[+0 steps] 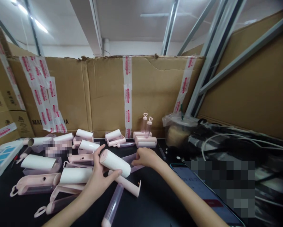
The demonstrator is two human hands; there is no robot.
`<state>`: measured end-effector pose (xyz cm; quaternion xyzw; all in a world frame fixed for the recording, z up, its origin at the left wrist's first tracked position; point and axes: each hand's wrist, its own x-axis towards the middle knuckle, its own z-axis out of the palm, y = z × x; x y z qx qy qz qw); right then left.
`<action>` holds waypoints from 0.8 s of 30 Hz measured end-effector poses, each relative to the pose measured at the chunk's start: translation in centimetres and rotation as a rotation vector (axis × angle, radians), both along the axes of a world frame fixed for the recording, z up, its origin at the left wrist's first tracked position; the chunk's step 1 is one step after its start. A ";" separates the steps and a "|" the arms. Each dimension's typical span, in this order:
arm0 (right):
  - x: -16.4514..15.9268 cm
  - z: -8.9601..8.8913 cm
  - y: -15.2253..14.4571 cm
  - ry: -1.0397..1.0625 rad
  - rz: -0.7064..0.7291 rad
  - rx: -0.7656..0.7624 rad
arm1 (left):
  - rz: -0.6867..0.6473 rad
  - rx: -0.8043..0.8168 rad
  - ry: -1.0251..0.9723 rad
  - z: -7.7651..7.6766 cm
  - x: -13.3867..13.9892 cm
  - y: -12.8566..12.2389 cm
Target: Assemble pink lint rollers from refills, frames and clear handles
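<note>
At the far left, a white and blue flat box (1, 156) sits at the edge of the black surface (153, 201), with stacked cartons behind it. Next comes a scatter of pink lint-roller handles and white paper rolls: one white roll (38, 162) lies in a clear tray, a pink handle with a heart-shaped loop (34, 184) lies below it, and another white roll (76, 175) rests just beside the person's left wrist.

The left hand (97, 179) is closed around a white roll (114, 163), thumb under its near end and fingers curled over the top, holding it tilted just above the surface. Beneath that roll, a pink handle (128, 185) lies slanting toward the right, and a translucent tube (113, 205) lies on the surface nearer the person.

The right hand (146, 157) rests just to the right of the roll, fingers bent down and pinching a clear, purplish cover piece (132, 160) that lies against the surface.

Behind the hands, two small pink bottles with heart caps (146, 124) stand upright against the taped cardboard wall (108, 91). Further right, a plastic cup with a lid (178, 132) stands near white cables (226, 138), and a phone (203, 189) lies flat beside the right forearm.
</note>
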<state>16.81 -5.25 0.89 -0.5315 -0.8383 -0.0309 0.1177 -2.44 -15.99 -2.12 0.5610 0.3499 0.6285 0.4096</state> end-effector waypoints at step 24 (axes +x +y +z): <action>-5.1 -1.1 -6.8 1.566 0.654 -0.378 | -0.068 -0.081 -0.636 1.6 -0.6 0.4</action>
